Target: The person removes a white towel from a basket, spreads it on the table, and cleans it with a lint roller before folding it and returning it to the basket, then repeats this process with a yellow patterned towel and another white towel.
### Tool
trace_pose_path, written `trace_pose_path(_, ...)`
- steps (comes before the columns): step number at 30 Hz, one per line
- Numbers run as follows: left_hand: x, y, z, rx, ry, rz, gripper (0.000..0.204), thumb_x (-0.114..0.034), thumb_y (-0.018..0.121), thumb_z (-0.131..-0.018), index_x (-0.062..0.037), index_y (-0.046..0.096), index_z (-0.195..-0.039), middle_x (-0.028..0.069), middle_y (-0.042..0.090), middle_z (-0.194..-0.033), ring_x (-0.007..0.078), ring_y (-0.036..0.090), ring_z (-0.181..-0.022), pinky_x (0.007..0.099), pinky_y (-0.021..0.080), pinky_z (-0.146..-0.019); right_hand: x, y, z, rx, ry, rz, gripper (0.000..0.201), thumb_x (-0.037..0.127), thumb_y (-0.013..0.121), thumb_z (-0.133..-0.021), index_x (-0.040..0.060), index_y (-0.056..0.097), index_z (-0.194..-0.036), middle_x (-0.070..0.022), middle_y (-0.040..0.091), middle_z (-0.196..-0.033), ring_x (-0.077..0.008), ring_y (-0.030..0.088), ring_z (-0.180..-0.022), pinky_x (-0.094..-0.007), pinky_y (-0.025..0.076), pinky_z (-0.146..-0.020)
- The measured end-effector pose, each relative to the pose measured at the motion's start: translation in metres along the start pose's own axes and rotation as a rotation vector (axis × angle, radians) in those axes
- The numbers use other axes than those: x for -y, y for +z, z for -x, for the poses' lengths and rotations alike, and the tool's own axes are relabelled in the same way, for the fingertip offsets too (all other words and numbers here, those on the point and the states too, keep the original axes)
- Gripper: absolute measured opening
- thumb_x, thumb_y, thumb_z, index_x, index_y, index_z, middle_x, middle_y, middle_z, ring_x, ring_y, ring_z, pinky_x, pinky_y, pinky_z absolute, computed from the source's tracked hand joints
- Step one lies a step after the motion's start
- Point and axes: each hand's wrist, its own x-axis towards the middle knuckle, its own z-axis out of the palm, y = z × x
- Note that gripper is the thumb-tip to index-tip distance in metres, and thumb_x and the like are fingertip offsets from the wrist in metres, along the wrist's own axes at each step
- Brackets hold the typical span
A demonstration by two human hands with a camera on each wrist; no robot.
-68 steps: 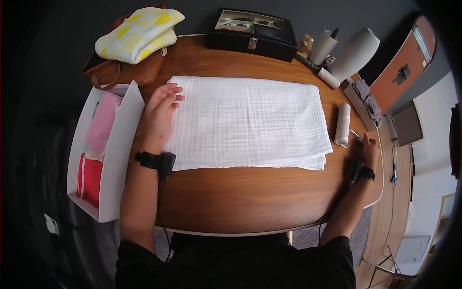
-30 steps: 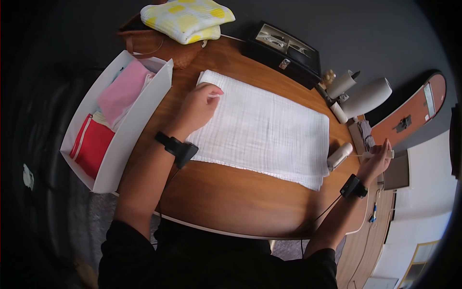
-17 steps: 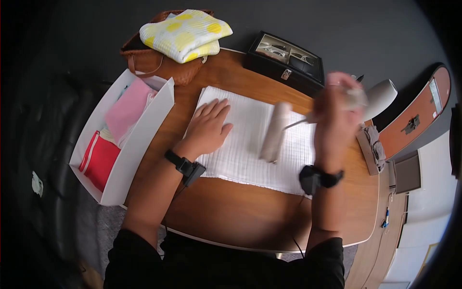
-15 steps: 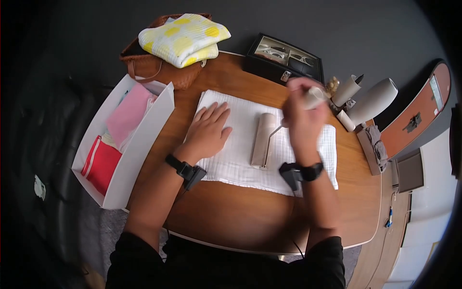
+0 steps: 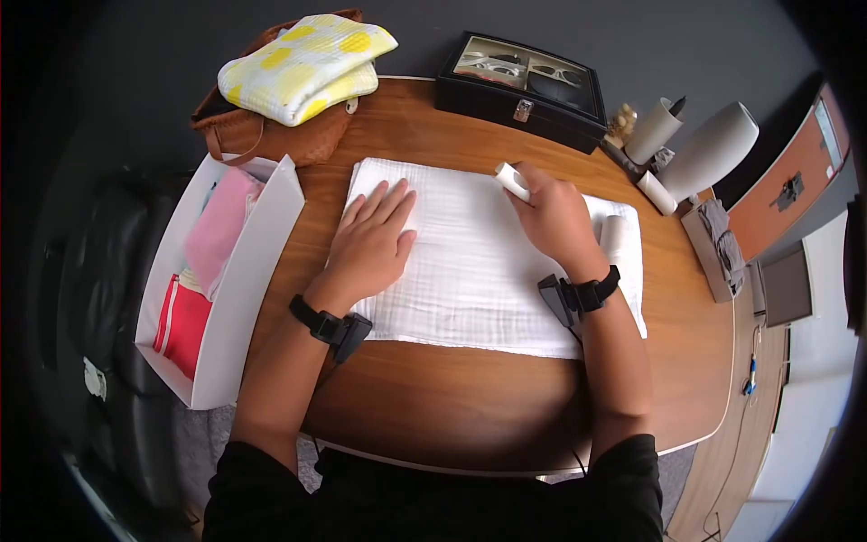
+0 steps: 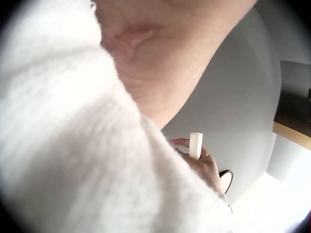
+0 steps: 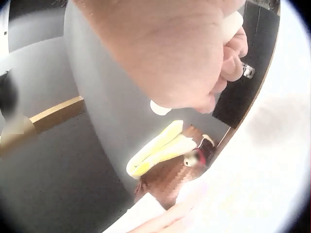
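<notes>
A white folded muslin cloth (image 5: pixel 461 280) lies on the wooden table. My left hand (image 5: pixel 368 242) rests palm down on its left part with the fingers spread. In my right hand (image 5: pixel 562 221) I grip the white handle of a lint roller (image 5: pixel 512 181). The roller's pale cylinder (image 5: pixel 614 235) shows beyond my right wrist, over the right end of the cloth, while the rod between is hidden by the hand. The left wrist view has the handle's end (image 6: pixel 196 144) sticking up from my right fist. In the right wrist view my fingers (image 7: pixel 232 65) curl around the handle.
At left stands a white box (image 5: pixel 244 298) with folded pink and red fabric. Behind it, a yellow-spotted cloth (image 5: pixel 312 68) tops a brown bag (image 5: pixel 316 140). A black glasses case (image 5: pixel 506 104) stands at the back. A white vase (image 5: pixel 709 144) and a small bin of grey fabric (image 5: pixel 709 257) are at right.
My right hand has taken up the lint roller from the table's right side, brought it over the cloth, and the cylinder has shifted rightward across it. My left hand has flattened onto the cloth.
</notes>
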Motion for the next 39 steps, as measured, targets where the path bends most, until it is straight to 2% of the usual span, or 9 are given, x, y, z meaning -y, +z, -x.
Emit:
trace_pose_path(5,-0.002,-0.001,-0.001,0.018,-0.009,-0.002,0.055,-0.027,0.05,-0.113,-0.0068,0.046,-0.164,0.0115,0.036,-0.177,0.0323,0.031,-0.164,0.0516,0.023,-0.134,0.032,-0.008,-0.002,-0.271,-0.208,-0.489,0.023,0.014,0.077,-0.101,0.0077,0.072,-0.123,-0.0114,0.077,-0.085,-0.0267,0.073,-0.074,-0.0405,0.057,-0.069)
trace_pose_path(9,-0.002,-0.002,-0.001,0.013,-0.011,0.017,0.054,-0.024,0.051,-0.113,-0.0065,0.047,-0.163,0.0119,0.038,-0.176,0.0332,0.032,-0.164,0.0511,0.023,-0.133,0.054,-0.03,0.006,-0.258,-0.017,-1.172,0.016,0.015,0.074,-0.107,0.0048,0.07,-0.119,-0.0008,0.065,-0.076,-0.0105,0.058,-0.064,-0.0311,0.047,-0.059)
trace_pose_path(14,0.0,0.0,-0.001,-0.007,-0.004,0.036,0.052,-0.024,0.054,-0.112,-0.0055,0.051,-0.161,0.0125,0.041,-0.175,0.0341,0.035,-0.163,0.0513,0.025,-0.133,0.019,-0.012,-0.006,-0.272,0.037,-1.493,0.014,0.014,0.071,-0.109,0.0036,0.063,-0.114,0.0011,0.053,-0.065,-0.0076,0.052,-0.058,-0.0234,0.04,-0.054)
trace_pose_path(19,0.001,-0.002,-0.001,0.005,-0.02,0.051,0.053,-0.026,0.055,-0.112,-0.0048,0.051,-0.16,0.0127,0.042,-0.174,0.0337,0.034,-0.163,0.0512,0.024,-0.133,0.008,-0.051,-0.003,-0.34,-0.032,-1.082,0.01,0.011,0.071,-0.107,0.0031,0.068,-0.113,0.0013,0.062,-0.072,-0.0071,0.056,-0.061,-0.0255,0.044,-0.056)
trace_pose_path(21,0.002,-0.001,0.0,-0.004,-0.017,0.044,0.053,-0.026,0.055,-0.112,-0.0047,0.051,-0.16,0.0128,0.042,-0.174,0.0333,0.034,-0.163,0.0511,0.024,-0.133,-0.003,-0.046,-0.007,-0.482,-0.241,-0.569,0.01,0.01,0.073,-0.104,0.0053,0.072,-0.113,-0.0031,0.07,-0.077,-0.0118,0.063,-0.065,-0.0297,0.051,-0.062)
trace_pose_path(25,0.003,0.003,-0.001,-0.039,0.004,0.03,0.052,-0.03,0.056,-0.112,-0.0047,0.055,-0.158,0.0118,0.045,-0.172,0.0324,0.038,-0.161,0.0495,0.025,-0.133,-0.02,-0.041,0.0,-0.417,-0.029,-0.234,0.017,0.009,0.075,-0.101,0.0074,0.074,-0.118,-0.0101,0.078,-0.087,-0.017,0.072,-0.074,-0.0332,0.056,-0.07)
trace_pose_path(28,0.004,0.001,-0.001,-0.035,0.003,0.065,0.053,-0.029,0.058,-0.111,-0.0047,0.055,-0.157,0.0122,0.047,-0.171,0.0326,0.038,-0.161,0.0494,0.026,-0.133,-0.012,-0.041,-0.008,-0.633,-0.191,-0.6,0.01,0.009,0.074,-0.103,0.0056,0.074,-0.113,-0.005,0.078,-0.09,-0.0158,0.071,-0.074,-0.033,0.056,-0.071)
trace_pose_path(32,0.004,0.001,0.0,-0.052,0.01,0.084,0.052,-0.027,0.06,-0.11,-0.0042,0.056,-0.156,0.013,0.047,-0.171,0.0336,0.039,-0.161,0.0502,0.027,-0.132,0.006,-0.046,-0.001,-0.55,-0.093,-1.334,0.017,0.014,0.073,-0.108,0.0032,0.067,-0.12,0.0048,0.058,-0.073,-0.0035,0.05,-0.059,-0.0218,0.038,-0.051)
trace_pose_path(39,0.005,0.002,0.0,-0.069,0.044,0.075,0.052,-0.029,0.061,-0.11,-0.0034,0.058,-0.154,0.014,0.049,-0.169,0.0353,0.04,-0.159,0.0506,0.029,-0.131,0.019,-0.03,-0.009,-0.519,0.007,-1.015,0.015,0.019,0.074,-0.107,0.0051,0.068,-0.11,0.0042,0.062,-0.077,-0.0045,0.054,-0.067,-0.0244,0.044,-0.06)
